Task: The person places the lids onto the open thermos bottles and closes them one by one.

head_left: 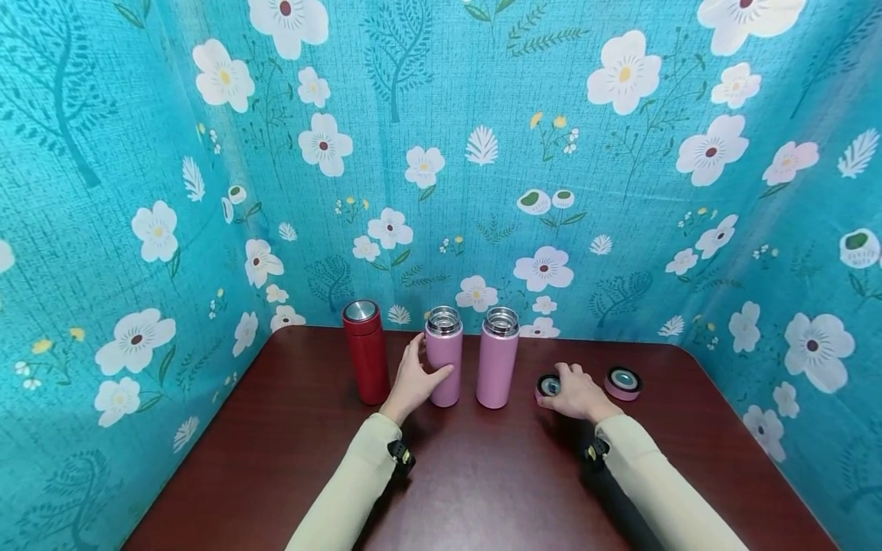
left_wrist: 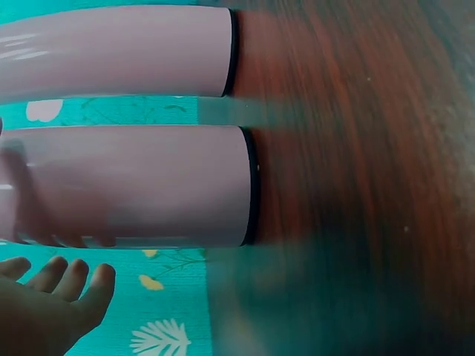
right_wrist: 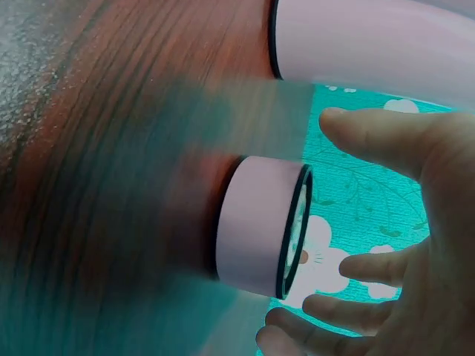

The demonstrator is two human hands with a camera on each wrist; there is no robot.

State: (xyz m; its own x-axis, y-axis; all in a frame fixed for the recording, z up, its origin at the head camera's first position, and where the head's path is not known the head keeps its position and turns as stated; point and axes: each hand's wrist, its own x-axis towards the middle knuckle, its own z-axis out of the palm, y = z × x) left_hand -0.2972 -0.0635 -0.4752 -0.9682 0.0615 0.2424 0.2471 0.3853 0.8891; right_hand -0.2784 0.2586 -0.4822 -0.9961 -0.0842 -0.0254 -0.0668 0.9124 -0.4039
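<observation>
Two pink thermos bottles without lids stand upright near the table's back edge. Beside the left pink bottle is my left hand, its thumb reaching across the front. In the left wrist view the fingers are spread loosely, with a gap to that bottle. The right pink bottle stands a short way off. My right hand hovers over a pink lid lying with its inner side up. Around the lid, the right wrist view shows thumb and fingers spread and apart from its wall.
A red thermos with its silver-topped lid on stands left of my left hand. Another pink lid lies inner side up to the right of my right hand. A blue flowered cloth rises behind the dark wooden table.
</observation>
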